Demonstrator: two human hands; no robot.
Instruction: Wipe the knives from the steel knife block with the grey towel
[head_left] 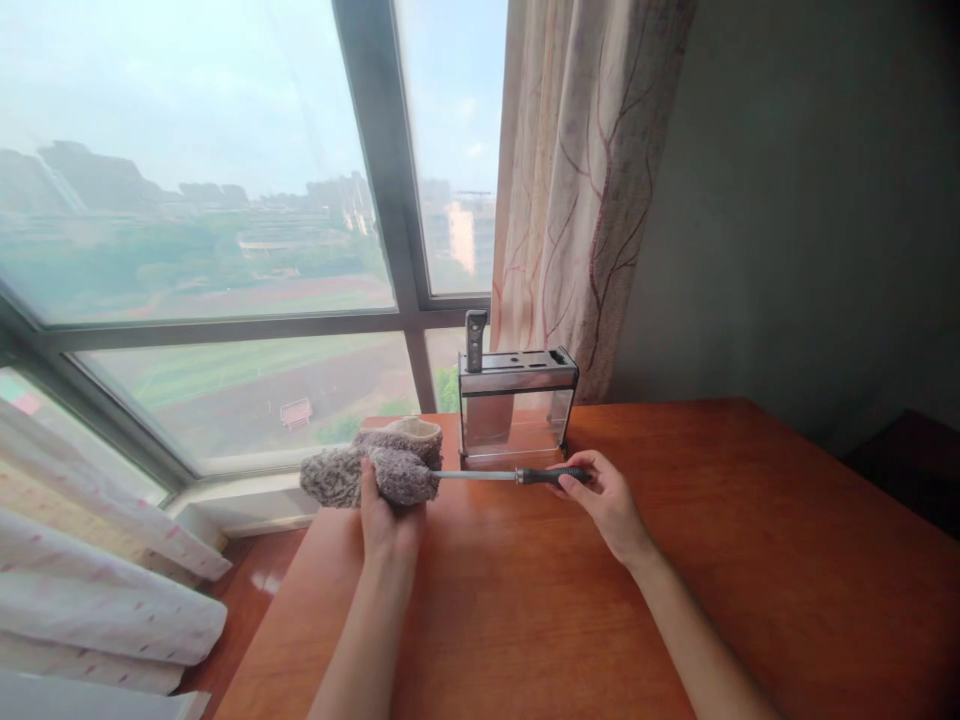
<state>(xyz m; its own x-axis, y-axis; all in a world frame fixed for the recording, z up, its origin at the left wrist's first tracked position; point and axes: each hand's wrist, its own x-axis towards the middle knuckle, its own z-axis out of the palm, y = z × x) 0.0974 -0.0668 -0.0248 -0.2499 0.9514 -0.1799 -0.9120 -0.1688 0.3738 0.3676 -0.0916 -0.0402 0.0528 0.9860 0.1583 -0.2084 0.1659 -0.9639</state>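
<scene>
Hands, two, head view, watched from my remote station. Left hand: fingers curled under, thumb on top, closed round one fluffy grey cloth. Right hand: fingertips pinching the black handle of one honing steel. Steel: roughly level above the tabletop, before the knife block; its far end enters the cloth, tip hidden.

Handling note, my judgement: the step looks like wiping the rod. I would keep the cloth snug but not crushing, hold the handle steady, draw along the rod's axis and turn it slightly between strokes; a firmer right grip would limit twisting.

Count: honing steel, one; cloth, one; knife block, one, clear-sided, standing near the tabletop's far edge; dark-handled knife, one, upright in the block's left end, its blade not made out; branch-patterned curtain, one, behind the block.
</scene>
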